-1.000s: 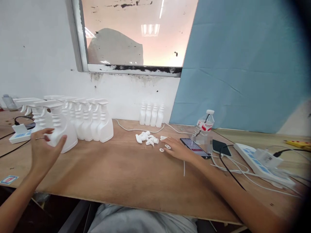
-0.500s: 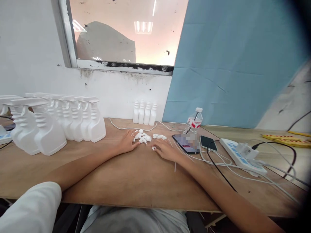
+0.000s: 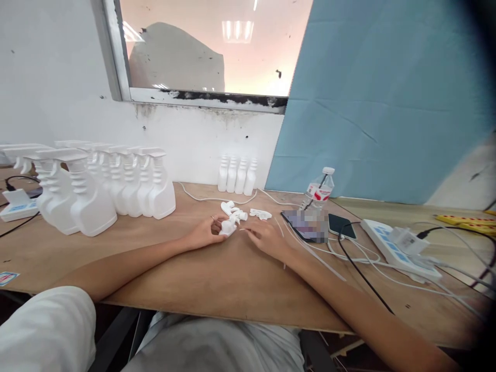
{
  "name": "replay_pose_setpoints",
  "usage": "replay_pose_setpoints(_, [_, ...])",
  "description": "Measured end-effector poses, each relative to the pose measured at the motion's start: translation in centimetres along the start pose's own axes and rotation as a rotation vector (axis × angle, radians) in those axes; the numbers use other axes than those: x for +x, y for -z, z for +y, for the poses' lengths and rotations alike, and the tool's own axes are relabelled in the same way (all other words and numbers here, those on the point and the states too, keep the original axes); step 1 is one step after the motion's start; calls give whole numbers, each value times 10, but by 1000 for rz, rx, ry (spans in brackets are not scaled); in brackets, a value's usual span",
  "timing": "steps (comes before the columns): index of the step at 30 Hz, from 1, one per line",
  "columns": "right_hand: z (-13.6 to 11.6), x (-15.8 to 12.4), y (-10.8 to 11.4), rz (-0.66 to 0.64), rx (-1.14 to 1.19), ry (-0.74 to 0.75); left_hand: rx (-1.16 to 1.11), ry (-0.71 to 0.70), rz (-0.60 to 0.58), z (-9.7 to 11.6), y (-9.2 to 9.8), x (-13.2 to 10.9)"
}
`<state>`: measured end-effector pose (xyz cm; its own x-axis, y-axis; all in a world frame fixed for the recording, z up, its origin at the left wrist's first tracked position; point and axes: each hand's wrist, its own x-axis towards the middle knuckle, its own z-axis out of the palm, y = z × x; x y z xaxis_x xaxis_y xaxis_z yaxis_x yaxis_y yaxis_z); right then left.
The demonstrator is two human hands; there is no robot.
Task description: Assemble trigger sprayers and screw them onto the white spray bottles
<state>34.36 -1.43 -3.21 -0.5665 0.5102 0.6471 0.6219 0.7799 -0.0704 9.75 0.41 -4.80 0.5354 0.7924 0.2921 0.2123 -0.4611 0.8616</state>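
My left hand is closed on a white sprayer head, with thumb and fingers around its near side. Close by, my right hand pinches thumb and forefinger together at the right of that sprayer head; whatever is between the fingertips is too small to make out. More white sprayer parts lie just beyond the left hand. Another white sprayer piece rests on the table behind the right hand's knuckles.
White spray bottles with trigger heads stand in rows at left. Several small bottles without triggers stand by the wall. On the right are a water bottle, a tablet-like device, a phone, a power strip, thin tubes and cables.
My left hand has taken hold of a sprayer head from the loose parts. The small white ring seen at my right fingertips no longer shows clearly. The camera view has shifted slightly.
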Motion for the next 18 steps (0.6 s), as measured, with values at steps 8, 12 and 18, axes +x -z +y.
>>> replay_pose_setpoints(8, [-17, 3, 5, 125, 9, 163, -113, -140, -199, 7, -13, -2])
replay_pose_setpoints(12, [-17, 2, 3, -12, 76, 186, -121, -163, -189, 5, -13, -1])
replay_pose_setpoints(18, [-17, 1, 5, -87, 108, 147, -19, -227, -177, 7, -12, -2])
